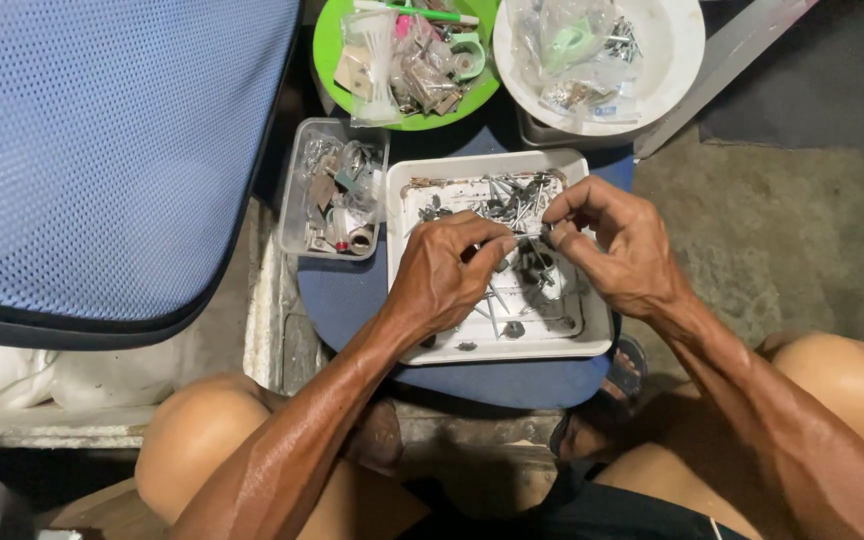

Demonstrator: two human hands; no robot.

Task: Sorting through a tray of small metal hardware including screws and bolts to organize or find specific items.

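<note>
Head view, landmark: the white square tray (402, 200), resting on a blue round seat (352, 290).
Left hand (442, 275): over the tray's middle, fingertips pinched narrow on one end of a thin nail (530, 236).
Right hand (617, 250): over the tray's right half, thumb and forefinger pinched on the nail's other end.
Nail: held level just above the tray's loose pile of nails (512, 205).
Handling: a light two-point pinch suits it; keeping it low over the tray would catch a drop.
Beside the tray: a clear box of oddments (337, 190) at its left; a green plate (327, 45) and a white bowl (677, 50) beyond its far edge.

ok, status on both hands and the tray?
Left hand and right hand pinch a thin nail between them over the white tray. Loose nails piled at tray's far end. Nothing blocking.
</note>
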